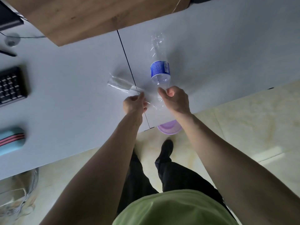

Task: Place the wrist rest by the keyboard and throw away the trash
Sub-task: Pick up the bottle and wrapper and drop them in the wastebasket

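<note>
A clear plastic bottle (pixel 159 70) with a blue label lies on the white desk (pixel 73 111), its neck toward me. My right hand (pixel 176 99) is closed around the neck end. A crumpled clear plastic wrapper (pixel 120 83) lies just left of the bottle, and my left hand (pixel 134 103) pinches its near end. More clear film shows between my two hands. The teal wrist rest (pixel 11 141), with pink and black stripes, lies at the desk's left edge, in front of the black keyboard (pixel 11 86) with a gap between them.
A purple bin (pixel 168 129) pokes out from under the desk's front edge, below my hands. A wire basket (pixel 17 192) with a clear liner stands on the floor at lower left. A wooden shelf (pixel 97 17) overhangs the desk's back. A black pen (pixel 8 53) lies behind the keyboard.
</note>
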